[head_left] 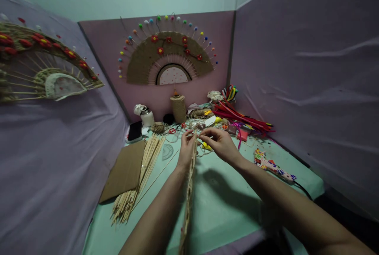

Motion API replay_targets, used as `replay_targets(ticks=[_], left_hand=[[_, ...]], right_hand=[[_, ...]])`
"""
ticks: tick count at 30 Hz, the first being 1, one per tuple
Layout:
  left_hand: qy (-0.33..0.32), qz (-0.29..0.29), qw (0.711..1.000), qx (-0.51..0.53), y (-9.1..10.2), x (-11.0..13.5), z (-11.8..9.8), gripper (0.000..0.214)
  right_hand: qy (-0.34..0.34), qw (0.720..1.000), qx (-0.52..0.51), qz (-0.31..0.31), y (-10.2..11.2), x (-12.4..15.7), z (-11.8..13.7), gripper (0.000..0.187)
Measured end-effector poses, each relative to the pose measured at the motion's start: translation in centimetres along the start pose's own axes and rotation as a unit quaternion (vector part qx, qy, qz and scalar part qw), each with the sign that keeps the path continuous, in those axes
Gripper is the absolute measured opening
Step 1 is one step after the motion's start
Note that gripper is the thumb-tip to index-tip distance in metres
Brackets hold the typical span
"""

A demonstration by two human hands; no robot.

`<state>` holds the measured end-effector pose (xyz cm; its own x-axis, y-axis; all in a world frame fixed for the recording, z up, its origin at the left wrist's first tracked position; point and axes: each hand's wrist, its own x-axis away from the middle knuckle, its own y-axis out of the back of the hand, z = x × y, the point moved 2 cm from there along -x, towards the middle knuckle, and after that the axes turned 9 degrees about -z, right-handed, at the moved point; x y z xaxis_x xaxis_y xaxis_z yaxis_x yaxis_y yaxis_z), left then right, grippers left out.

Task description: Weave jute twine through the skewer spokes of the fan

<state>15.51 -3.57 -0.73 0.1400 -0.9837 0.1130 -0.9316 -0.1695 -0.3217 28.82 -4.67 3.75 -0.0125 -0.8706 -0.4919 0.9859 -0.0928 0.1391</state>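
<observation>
A long, narrow piece wrapped in jute twine [190,184] stands edge-on to me, running from the near table edge up to both hands. My left hand [187,148] is closed around its far end from the left side. From the right, my right hand [220,143] meets it there, thumb and fingertips pinched on what looks like a strand of jute twine. Below the fingertips a loose loop of twine [204,153] hangs, near something yellow on the table. How the strand joins the piece is too small to tell.
Bamboo sticks [151,156] and a cardboard sheet [126,170] lie left, near a protractor [167,152]. A twine spool [178,109], scissors [172,131] and red pipe cleaners [242,117] stand or lie behind. A patterned glue gun [274,166] with a cord lies right. A decorated fan [171,55] hangs behind.
</observation>
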Motion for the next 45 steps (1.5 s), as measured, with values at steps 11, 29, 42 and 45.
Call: replay_targets(ticks=[11, 29, 42, 45], left_hand=[[-0.131, -0.105, 0.98, -0.103, 1.7, -1.9, -0.1, 0.037], [0.082, -0.03, 0.996, -0.028, 6.2, -3.9, -2.2, 0.019], [0.259, 0.153, 0.938, 0.173, 6.4, -3.3, 1.0, 0.04], [0.221, 0.173, 0.939, 0.197, 5.9, -3.4, 1.5, 0.043]], right_hand=[[-0.045, 0.998, 0.008, 0.041, -0.6, -0.3, -1.7, 0.024], [-0.242, 0.953, -0.15, 0.104, -2.2, -1.6, -7.2, 0.035], [-0.202, 0.962, -0.114, 0.142, -1.9, -1.4, -6.8, 0.032], [-0.147, 0.973, -0.086, 0.154, -1.5, -1.6, -6.6, 0.028]])
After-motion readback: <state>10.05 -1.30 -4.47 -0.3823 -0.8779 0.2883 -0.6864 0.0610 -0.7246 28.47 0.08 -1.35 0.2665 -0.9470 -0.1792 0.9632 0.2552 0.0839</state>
